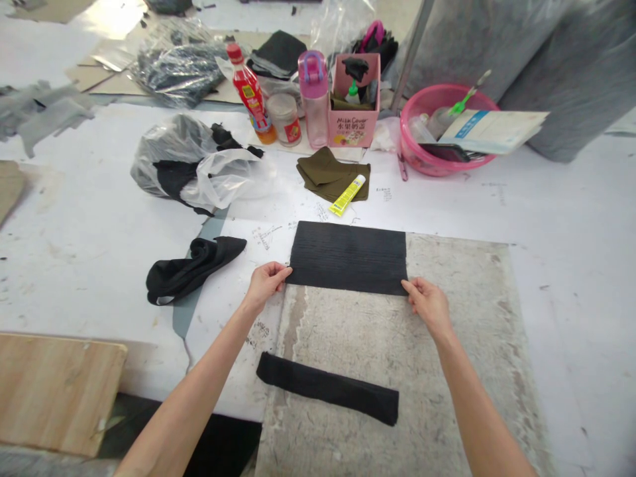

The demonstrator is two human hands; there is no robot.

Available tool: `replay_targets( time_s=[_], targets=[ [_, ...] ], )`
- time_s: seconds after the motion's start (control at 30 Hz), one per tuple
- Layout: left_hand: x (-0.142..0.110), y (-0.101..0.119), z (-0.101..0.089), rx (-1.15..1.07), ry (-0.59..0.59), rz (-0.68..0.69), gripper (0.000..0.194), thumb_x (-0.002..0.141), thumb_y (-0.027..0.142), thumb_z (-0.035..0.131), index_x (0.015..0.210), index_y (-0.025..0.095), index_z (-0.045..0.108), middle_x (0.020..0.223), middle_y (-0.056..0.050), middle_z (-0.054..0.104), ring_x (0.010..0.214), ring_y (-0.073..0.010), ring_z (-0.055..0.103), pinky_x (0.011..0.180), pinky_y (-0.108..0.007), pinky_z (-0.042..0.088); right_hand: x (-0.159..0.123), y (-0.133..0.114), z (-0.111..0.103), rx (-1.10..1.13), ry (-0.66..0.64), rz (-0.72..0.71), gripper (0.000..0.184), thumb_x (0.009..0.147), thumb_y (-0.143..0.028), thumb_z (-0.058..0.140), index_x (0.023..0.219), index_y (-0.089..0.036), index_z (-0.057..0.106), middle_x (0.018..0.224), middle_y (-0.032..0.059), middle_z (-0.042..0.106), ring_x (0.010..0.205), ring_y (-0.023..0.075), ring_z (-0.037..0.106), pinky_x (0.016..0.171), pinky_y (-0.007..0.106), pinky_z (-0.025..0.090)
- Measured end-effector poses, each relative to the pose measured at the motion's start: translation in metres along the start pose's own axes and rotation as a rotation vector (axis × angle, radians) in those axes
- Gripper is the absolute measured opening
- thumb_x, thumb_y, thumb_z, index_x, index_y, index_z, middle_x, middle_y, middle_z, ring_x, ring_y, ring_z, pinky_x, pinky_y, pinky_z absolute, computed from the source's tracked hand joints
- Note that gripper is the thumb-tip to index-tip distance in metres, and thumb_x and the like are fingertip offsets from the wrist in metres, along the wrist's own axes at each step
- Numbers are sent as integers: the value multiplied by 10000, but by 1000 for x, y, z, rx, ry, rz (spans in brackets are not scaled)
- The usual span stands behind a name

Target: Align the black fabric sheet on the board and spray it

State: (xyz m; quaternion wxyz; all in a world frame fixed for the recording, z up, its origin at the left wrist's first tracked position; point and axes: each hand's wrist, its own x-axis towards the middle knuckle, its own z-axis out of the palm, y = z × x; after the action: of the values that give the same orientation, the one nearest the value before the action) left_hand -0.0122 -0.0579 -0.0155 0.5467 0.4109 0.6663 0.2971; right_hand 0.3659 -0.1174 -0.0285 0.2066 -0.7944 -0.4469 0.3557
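A black rectangular piece of fabric with fine lines across it is stretched flat over the far edge of a worn grey board. My left hand pinches its near left corner between thumb and fingers. At the near right corner, my right hand pinches the same piece. Closer to me, a narrow black fabric strip lies across the board. To the left rests a rolled black cloth on the white table covering.
Olive fabric pieces lie beyond the board, with a yellow tube on them. Behind stand a red-capped bottle, a pink bottle, a pink box and a pink basin. A plastic bag and wooden board are left.
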Motion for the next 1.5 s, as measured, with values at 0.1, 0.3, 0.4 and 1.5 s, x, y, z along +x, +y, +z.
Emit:
replay_targets(
  time_s=[0.1, 0.3, 0.4, 1.5],
  targets=[
    [-1, 1, 0, -7, -8, 1, 356, 687, 485, 708, 682, 159, 564, 424, 50, 474, 369, -55, 330, 385, -176, 216, 0, -1, 0, 17, -5, 7, 417, 802, -605, 500, 637, -223, 515, 464, -45, 515, 357, 119, 467, 430, 253, 317],
    [0, 1, -1, -5, -24, 3, 356, 704, 483, 701, 692, 155, 565, 431, 48, 477, 381, -54, 337, 388, -168, 222, 0, 1, 1, 66, -19, 1, 434, 803, -624, 495, 639, -222, 501, 466, -43, 513, 354, 114, 460, 413, 245, 317],
    [0, 0, 0, -9, -21, 2, 364, 700, 492, 704, 687, 157, 561, 426, 52, 474, 374, -52, 326, 383, -168, 214, 0, 2, 1, 59, -14, -7, 452, 801, -643, 486, 635, -222, 498, 461, -46, 513, 361, 113, 455, 426, 244, 318],
    [-25, -13, -14, 45, 71, 193, 256, 730, 376, 691, 818, 153, 601, 636, 5, 599, 520, -101, 521, 469, -192, 387, -42, -35, 12, -456, 348, -175, 336, 953, -357, 390, 1193, -173, 537, 783, 62, 668, 668, 203, 589, 589, 294, 332]
  ],
)
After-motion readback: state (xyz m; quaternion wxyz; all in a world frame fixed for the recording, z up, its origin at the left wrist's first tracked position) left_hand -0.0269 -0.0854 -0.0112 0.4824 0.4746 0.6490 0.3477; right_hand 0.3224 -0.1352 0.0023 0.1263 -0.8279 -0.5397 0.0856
